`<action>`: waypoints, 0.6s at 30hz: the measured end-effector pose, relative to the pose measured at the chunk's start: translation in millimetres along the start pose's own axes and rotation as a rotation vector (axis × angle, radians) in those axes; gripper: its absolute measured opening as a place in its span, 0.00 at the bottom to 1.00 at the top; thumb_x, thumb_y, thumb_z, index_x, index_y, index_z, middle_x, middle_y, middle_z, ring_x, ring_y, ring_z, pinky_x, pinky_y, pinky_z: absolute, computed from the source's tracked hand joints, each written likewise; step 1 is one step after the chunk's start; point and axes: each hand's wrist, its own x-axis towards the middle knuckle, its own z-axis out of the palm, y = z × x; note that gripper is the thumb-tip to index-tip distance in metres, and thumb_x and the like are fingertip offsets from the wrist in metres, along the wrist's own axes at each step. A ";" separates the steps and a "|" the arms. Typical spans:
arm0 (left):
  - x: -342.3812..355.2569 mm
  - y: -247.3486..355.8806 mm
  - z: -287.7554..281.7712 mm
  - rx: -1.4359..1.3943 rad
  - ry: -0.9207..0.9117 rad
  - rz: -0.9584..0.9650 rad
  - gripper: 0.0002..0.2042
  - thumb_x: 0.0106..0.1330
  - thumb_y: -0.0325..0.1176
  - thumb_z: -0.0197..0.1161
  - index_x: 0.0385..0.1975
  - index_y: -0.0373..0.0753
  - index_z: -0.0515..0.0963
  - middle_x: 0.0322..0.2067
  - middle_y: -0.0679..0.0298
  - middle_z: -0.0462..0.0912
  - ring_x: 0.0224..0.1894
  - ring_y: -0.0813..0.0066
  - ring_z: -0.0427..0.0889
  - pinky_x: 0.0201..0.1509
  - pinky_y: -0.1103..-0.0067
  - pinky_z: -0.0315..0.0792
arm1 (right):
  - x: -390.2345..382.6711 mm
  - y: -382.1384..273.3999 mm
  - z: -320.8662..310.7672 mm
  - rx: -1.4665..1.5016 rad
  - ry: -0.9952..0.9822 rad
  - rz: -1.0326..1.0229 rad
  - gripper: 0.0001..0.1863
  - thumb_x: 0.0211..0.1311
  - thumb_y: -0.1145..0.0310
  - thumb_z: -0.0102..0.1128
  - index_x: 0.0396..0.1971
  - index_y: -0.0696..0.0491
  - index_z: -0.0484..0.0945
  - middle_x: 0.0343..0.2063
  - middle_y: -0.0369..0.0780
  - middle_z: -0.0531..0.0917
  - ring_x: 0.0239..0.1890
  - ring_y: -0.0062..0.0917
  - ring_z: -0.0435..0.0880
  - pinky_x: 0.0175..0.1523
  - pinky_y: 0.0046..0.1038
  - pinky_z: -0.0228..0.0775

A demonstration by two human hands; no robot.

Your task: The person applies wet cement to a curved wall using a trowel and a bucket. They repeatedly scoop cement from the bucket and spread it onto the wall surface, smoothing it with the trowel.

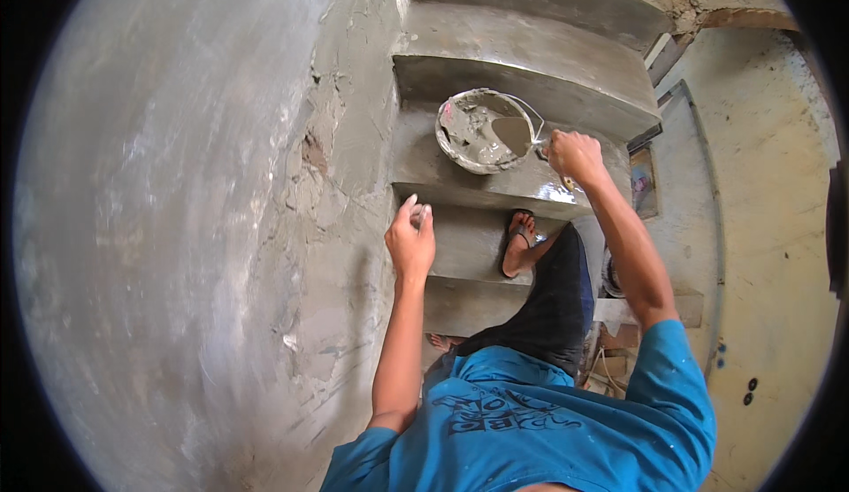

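Note:
A bucket of wet grey mortar with a wire handle sits on a concrete step. My right hand is closed on the handle of a trowel, whose blade is in the mortar at the bucket's right side. My left hand is raised beside the wall, below and left of the bucket, its fingers curled round a small grey thing that I cannot make out.
A plastered wall with rough patches runs along my left. Concrete steps rise ahead. My sandalled foot is on the step below the bucket. A pale yellow wall with clutter at its base is on the right.

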 end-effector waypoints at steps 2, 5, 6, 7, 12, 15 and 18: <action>41.1 7.9 23.3 0.021 -0.003 0.015 0.20 0.71 0.35 0.69 0.58 0.30 0.83 0.42 0.50 0.91 0.43 0.57 0.91 0.51 0.65 0.81 | 38.0 -1.7 2.8 -0.070 0.005 -0.059 0.15 0.64 0.56 0.64 0.36 0.53 0.90 0.35 0.51 0.91 0.41 0.48 0.92 0.45 0.46 0.84; 107.8 21.5 71.2 0.151 -0.065 0.066 0.20 0.69 0.35 0.69 0.58 0.31 0.82 0.47 0.46 0.89 0.51 0.48 0.88 0.58 0.60 0.79 | 85.0 -9.5 12.0 -0.141 0.084 -0.075 0.10 0.62 0.63 0.64 0.31 0.50 0.92 0.35 0.48 0.92 0.40 0.42 0.94 0.43 0.42 0.86; 129.4 24.9 87.1 0.240 -0.076 0.086 0.22 0.69 0.35 0.69 0.59 0.31 0.81 0.50 0.45 0.88 0.54 0.47 0.87 0.60 0.59 0.78 | 100.8 -10.1 12.9 -0.167 0.074 -0.062 0.09 0.62 0.65 0.64 0.32 0.50 0.92 0.35 0.48 0.92 0.41 0.41 0.94 0.43 0.41 0.86; 148.5 26.3 100.1 0.305 -0.066 0.116 0.23 0.70 0.35 0.69 0.61 0.32 0.80 0.53 0.45 0.86 0.55 0.47 0.86 0.61 0.59 0.78 | 114.3 -9.2 12.9 -0.184 0.108 -0.097 0.09 0.62 0.65 0.64 0.32 0.49 0.92 0.35 0.46 0.92 0.41 0.40 0.94 0.42 0.41 0.85; 201.6 19.6 150.6 0.526 -0.137 0.067 0.25 0.68 0.34 0.69 0.64 0.31 0.77 0.57 0.47 0.83 0.60 0.46 0.82 0.64 0.57 0.77 | 153.5 0.6 10.5 -0.289 0.134 -0.191 0.09 0.64 0.65 0.63 0.32 0.47 0.92 0.35 0.41 0.93 0.40 0.34 0.94 0.38 0.37 0.83; 220.6 13.9 164.8 0.625 -0.221 0.007 0.19 0.66 0.34 0.71 0.55 0.33 0.83 0.51 0.46 0.87 0.55 0.45 0.86 0.60 0.57 0.81 | 166.5 2.2 8.1 -0.329 0.099 -0.231 0.09 0.64 0.65 0.63 0.32 0.47 0.93 0.34 0.39 0.93 0.41 0.32 0.93 0.36 0.36 0.80; 231.6 10.6 174.8 0.658 -0.220 -0.015 0.13 0.63 0.34 0.72 0.45 0.35 0.88 0.43 0.45 0.90 0.48 0.43 0.90 0.55 0.57 0.83 | 174.9 -0.9 9.6 -0.353 0.014 -0.288 0.09 0.64 0.65 0.64 0.31 0.46 0.93 0.34 0.39 0.93 0.40 0.32 0.93 0.36 0.37 0.79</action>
